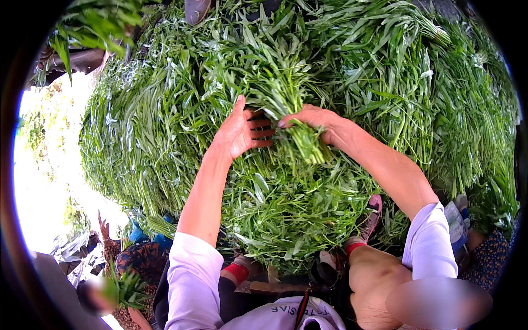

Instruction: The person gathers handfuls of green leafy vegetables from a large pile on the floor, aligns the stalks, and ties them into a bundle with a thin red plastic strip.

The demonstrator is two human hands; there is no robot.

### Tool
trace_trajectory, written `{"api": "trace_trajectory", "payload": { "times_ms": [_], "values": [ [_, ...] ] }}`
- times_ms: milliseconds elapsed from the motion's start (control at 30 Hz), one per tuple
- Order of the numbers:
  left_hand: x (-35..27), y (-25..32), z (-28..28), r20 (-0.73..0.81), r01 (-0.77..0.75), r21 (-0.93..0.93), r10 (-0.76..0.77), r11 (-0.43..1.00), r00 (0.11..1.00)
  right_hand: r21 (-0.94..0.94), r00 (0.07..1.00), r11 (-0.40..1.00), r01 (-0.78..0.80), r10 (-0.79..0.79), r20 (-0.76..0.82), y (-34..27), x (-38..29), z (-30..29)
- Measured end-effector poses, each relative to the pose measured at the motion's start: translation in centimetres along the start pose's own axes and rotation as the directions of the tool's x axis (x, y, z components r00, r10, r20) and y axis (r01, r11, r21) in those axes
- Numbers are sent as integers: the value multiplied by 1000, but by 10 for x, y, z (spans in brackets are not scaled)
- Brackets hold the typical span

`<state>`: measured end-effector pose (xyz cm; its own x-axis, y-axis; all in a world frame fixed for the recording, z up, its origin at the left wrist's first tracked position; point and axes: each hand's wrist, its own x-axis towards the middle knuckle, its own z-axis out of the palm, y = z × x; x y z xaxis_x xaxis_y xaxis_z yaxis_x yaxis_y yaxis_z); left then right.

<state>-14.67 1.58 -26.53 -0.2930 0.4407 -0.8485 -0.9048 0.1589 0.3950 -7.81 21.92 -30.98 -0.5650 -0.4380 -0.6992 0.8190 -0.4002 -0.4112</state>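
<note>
A bundle of long-leaved greens [284,97] lies across the centre, its cut stems pointing down and to the right. My right hand [311,121] is closed around its stems, thumb on the near side. At the bundle's left stands my left hand [245,130], palm turned towards the stems, thumb up and fingers spread, its fingertips close to the bundle and partly over dark gaps. Under both hands spreads a large heap of loose greens [165,123].
A tied bundle of greens [437,35] rests at the upper right. Loose trimmings [288,222] lie between my feet. A person in patterned clothing [140,264] is at the lower left, another [486,255] at the lower right. A shoe [197,10] shows at the top.
</note>
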Motion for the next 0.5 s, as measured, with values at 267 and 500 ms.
{"api": "trace_trajectory", "payload": {
  "times_ms": [267,500],
  "values": [
    [27,0,-26,-183,54,-268,-106,962,977,30,999,1000,7,-6,-42,-20,-31,-15],
    [18,-14,-51,-166,6,-197,-40,980,985,128,992,984,120,-115,-50,-48,-79,-7]
  ]
}}
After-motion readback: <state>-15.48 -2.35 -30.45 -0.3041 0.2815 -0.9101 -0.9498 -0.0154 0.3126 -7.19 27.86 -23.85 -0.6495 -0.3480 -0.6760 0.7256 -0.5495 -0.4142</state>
